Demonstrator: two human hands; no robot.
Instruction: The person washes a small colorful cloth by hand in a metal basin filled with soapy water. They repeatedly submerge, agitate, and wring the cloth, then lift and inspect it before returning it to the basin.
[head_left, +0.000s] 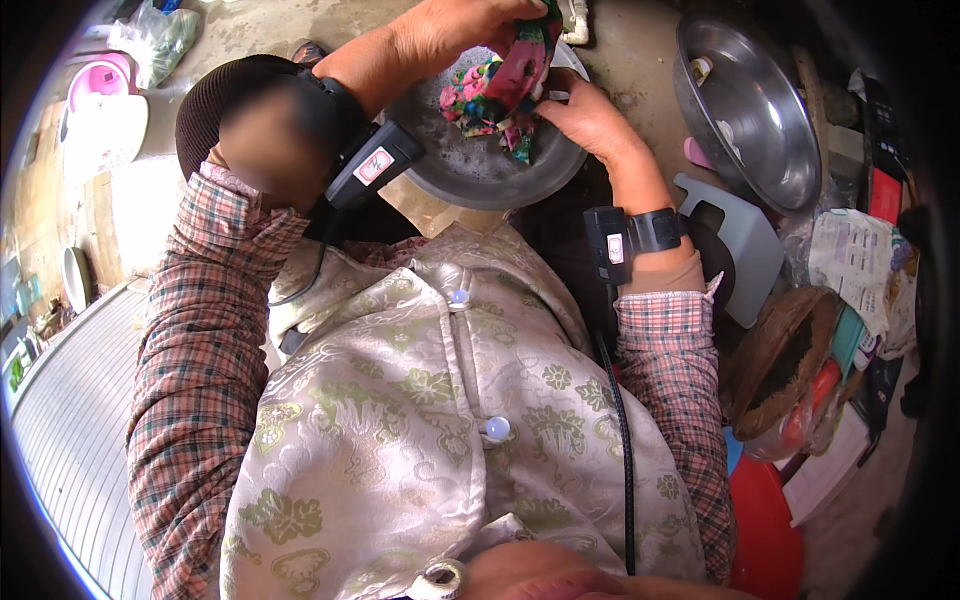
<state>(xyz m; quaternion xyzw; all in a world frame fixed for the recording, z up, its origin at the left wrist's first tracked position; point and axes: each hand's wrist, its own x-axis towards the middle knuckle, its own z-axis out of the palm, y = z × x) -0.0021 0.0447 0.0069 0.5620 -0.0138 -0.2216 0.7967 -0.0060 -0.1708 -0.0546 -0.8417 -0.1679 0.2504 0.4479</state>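
A wet floral cloth (517, 79) in pink, green and black hangs bunched over a round grey basin (487, 196) of sudsy water. My left hand (472, 19), at the top of the picture, grips the cloth's raised upper part. Lower down, at the basin's right side, my right hand (589, 112) has its thumb against the cloth and its fingers partly hidden behind it. A small white patch shows between that thumb and fingers; I cannot tell what it is. Both wrists wear black strapped devices.
A large stainless steel basin (780, 127) tilts at the right, beside a light grey plastic stool (739, 259). Farther down are a round wooden object (784, 360) and a red plastic item (765, 517). A pink basin (97, 82) and plastic bag (157, 45) stand left.
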